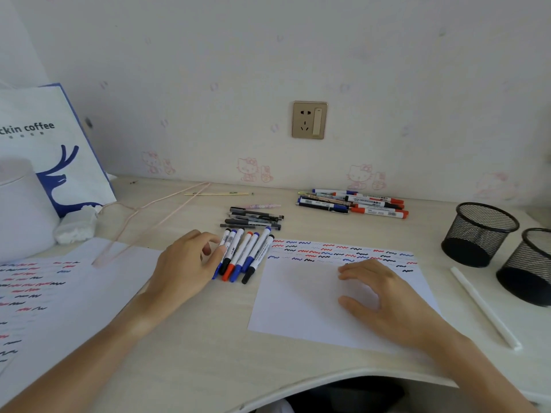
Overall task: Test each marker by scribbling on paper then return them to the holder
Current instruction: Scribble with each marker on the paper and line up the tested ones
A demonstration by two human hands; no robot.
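Row of markers (243, 256): white barrels with black, blue and red caps, lying side by side on the bench (190, 353), just left of the paper.
Left hand (185, 263): fingers curled at the left edge of the row, thumb and fingertips touching the leftmost marker; whether the grip has closed on it cannot be told.
Paper (301, 305): white sheet near centre, its far edge filled with rows of red, blue and black squiggles.
Right hand (381, 296): resting on the paper, fingers relaxed and spread, grip open and holding nothing.
Dark pens (253, 219): small heap just beyond the marker row.
Second marker pile (354, 203): further off, to the right, near the wall.
Mesh holders (480, 234): two black cups at the right, well apart from the markers.
White stick (484, 307): lying just near of the holders.
Second scribbled sheet (44, 296): at the near left.
Coffee bag (56, 144): standing at the far left.
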